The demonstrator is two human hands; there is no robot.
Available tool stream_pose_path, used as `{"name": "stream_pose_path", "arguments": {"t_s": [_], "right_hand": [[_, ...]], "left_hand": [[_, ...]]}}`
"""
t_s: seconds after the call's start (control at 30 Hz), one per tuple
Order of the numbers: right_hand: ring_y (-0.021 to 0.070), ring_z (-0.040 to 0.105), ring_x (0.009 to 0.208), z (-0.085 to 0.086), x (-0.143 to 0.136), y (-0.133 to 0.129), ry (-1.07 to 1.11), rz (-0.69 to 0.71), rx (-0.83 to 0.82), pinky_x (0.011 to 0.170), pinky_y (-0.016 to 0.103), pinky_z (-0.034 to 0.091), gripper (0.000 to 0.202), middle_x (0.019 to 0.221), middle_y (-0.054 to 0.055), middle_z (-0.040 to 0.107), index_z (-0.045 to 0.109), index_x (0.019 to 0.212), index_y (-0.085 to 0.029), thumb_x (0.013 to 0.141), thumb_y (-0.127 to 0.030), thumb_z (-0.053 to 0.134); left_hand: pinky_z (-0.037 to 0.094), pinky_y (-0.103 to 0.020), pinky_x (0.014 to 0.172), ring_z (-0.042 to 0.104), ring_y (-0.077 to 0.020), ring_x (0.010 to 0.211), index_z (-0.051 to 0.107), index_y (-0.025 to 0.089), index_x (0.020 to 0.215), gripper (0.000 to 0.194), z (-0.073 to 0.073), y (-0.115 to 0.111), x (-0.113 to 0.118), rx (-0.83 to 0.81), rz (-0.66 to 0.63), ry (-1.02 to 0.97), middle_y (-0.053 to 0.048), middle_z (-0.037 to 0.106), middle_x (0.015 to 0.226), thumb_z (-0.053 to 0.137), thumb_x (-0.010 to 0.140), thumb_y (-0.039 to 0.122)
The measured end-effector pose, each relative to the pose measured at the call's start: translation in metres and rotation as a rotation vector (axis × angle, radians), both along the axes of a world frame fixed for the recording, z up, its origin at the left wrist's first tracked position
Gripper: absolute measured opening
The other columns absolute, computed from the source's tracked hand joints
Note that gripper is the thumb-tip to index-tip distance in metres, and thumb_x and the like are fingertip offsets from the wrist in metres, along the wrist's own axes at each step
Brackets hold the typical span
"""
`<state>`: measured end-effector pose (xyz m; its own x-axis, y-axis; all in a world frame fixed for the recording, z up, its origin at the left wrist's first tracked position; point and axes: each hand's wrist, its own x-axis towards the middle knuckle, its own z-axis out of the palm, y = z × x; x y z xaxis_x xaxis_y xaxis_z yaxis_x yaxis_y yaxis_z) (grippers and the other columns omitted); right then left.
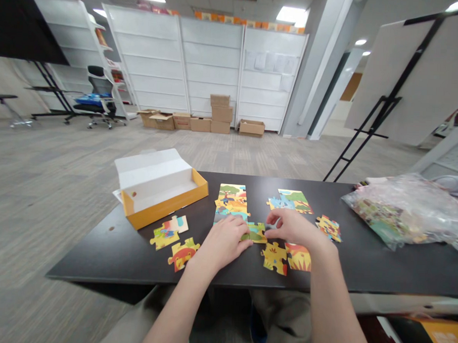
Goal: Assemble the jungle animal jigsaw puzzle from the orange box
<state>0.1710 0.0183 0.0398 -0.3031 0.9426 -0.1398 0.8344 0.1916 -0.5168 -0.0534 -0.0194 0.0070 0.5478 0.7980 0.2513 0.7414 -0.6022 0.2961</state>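
Observation:
A column of joined jigsaw pieces (232, 198) with a tree and animals lies on the black table. My left hand (229, 236) lies over its lower end, fingers flat, hiding that part. A green puzzle piece (257, 232) sits at the column's lower right, beside my left fingers. My right hand (287, 225) hovers at this piece's right edge, thumb and forefinger curved and apart, with nothing visible between them. Below it lie a yellow piece (274, 258) and an orange-and-yellow piece (299, 257). Above it are pieces with a blue animal and a tree (294, 199).
An open yellow box (167, 204) stands at the table's left. Loose pieces (170, 231) and a lion-like piece (183, 253) lie in front of it. Another piece (328, 228) is right of my right hand. A clear plastic bag (405, 209) covers the table's right side.

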Motion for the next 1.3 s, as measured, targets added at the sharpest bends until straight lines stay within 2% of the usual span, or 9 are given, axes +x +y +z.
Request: {"name": "stream_pose_path", "arguments": {"t_s": [0.17, 0.3, 0.43, 0.57, 0.7, 0.83, 0.93, 1.13, 1.3], "right_hand": [[0.0185, 0.066, 0.075, -0.003, 0.003, -0.008, -0.132, -0.015, -0.161, 0.06, 0.025, 0.046, 0.038, 0.086, 0.002, 0.071, 0.067, 0.086, -0.02, 0.055, -0.025, 0.088], [0.018, 0.065, 0.073, -0.007, 0.007, -0.004, -0.175, -0.055, -0.213, 0.058, 0.025, 0.044, 0.041, 0.085, 0.002, 0.071, 0.065, 0.087, -0.02, 0.053, -0.024, 0.088], [0.0183, 0.065, 0.07, -0.007, 0.02, -0.002, -0.12, -0.097, -0.229, 0.059, 0.026, 0.046, 0.039, 0.081, 0.001, 0.07, 0.064, 0.083, -0.021, 0.052, -0.019, 0.087], [0.0175, 0.066, 0.068, -0.011, 0.031, 0.0, -0.024, -0.142, -0.207, 0.06, 0.026, 0.048, 0.033, 0.077, 0.001, 0.07, 0.064, 0.082, -0.021, 0.056, -0.012, 0.082], [0.0179, 0.068, 0.072, -0.017, 0.035, 0.006, 0.014, -0.143, -0.114, 0.065, 0.025, 0.05, 0.028, 0.078, 0.002, 0.072, 0.066, 0.082, -0.02, 0.06, -0.007, 0.077], [0.0195, 0.07, 0.076, -0.015, 0.037, 0.006, 0.004, -0.14, -0.042, 0.068, 0.027, 0.05, 0.022, 0.085, 0.004, 0.074, 0.068, 0.089, -0.019, 0.069, -0.011, 0.074], [0.021, 0.07, 0.079, -0.01, 0.041, 0.004, -0.039, -0.157, -0.017, 0.067, 0.027, 0.05, 0.022, 0.088, 0.006, 0.075, 0.069, 0.089, -0.019, 0.069, -0.014, 0.077], [0.0206, 0.071, 0.079, -0.008, 0.047, 0.001, -0.091, -0.181, 0.013, 0.067, 0.027, 0.048, 0.009, 0.085, 0.006, 0.077, 0.069, 0.087, -0.02, 0.079, -0.018, 0.071], [0.0192, 0.071, 0.076, -0.005, 0.048, -0.001, -0.053, -0.177, -0.012, 0.066, 0.026, 0.048, 0.01, 0.083, 0.006, 0.078, 0.068, 0.087, -0.019, 0.084, -0.014, 0.061]], "left_hand": [[0.05, -0.036, 0.091, 0.061, -0.0232, 0.103, 0.07, 0.021, 0.095, 0.017, 0.001, 0.0, 0.001, -0.006, 0.016, 0.013, -0.005, 0.068, 0.103, 0.066, 0.093, 0.037], [0.05, -0.038, 0.091, 0.061, -0.0239, 0.105, 0.068, 0.02, 0.094, 0.018, 0.003, -0.002, 0.004, 0.02, 0.025, 0.021, -0.006, 0.067, 0.106, 0.066, 0.093, 0.037], [0.05, -0.037, 0.091, 0.06, -0.0236, 0.105, 0.067, 0.02, 0.096, 0.015, 0.008, -0.007, 0.008, 0.023, 0.001, -0.001, -0.005, 0.067, 0.103, 0.068, 0.092, 0.035], [0.049, -0.037, 0.091, 0.06, -0.0239, 0.105, 0.067, 0.02, 0.093, 0.012, 0.01, -0.008, 0.008, 0.005, -0.009, 0.02, -0.005, 0.067, 0.1, 0.068, 0.092, 0.032], [0.049, -0.038, 0.09, 0.059, -0.0244, 0.104, 0.068, 0.02, 0.09, 0.013, 0.01, -0.007, 0.007, -0.017, 0.0, 0.051, -0.006, 0.068, 0.099, 0.066, 0.093, 0.033], [0.05, -0.038, 0.089, 0.059, -0.0242, 0.102, 0.068, 0.019, 0.09, 0.014, 0.011, -0.009, 0.011, -0.014, -0.004, 0.051, -0.006, 0.067, 0.097, 0.066, 0.093, 0.032], [0.05, -0.038, 0.088, 0.059, -0.0244, 0.1, 0.067, 0.019, 0.092, 0.014, 0.012, -0.01, 0.015, -0.005, -0.032, 0.053, -0.006, 0.068, 0.097, 0.066, 0.093, 0.032], [0.049, -0.039, 0.091, 0.059, -0.0247, 0.104, 0.066, 0.021, 0.1, 0.014, 0.01, -0.014, 0.039, 0.0, -0.091, 0.031, -0.006, 0.069, 0.104, 0.067, 0.093, 0.033], [0.046, -0.043, 0.098, 0.055, -0.0295, 0.117, 0.06, 0.021, 0.119, 0.036, 0.007, -0.015, 0.066, -0.009, -0.128, 0.019, -0.008, 0.069, 0.115, 0.071, 0.089, 0.039]]}}
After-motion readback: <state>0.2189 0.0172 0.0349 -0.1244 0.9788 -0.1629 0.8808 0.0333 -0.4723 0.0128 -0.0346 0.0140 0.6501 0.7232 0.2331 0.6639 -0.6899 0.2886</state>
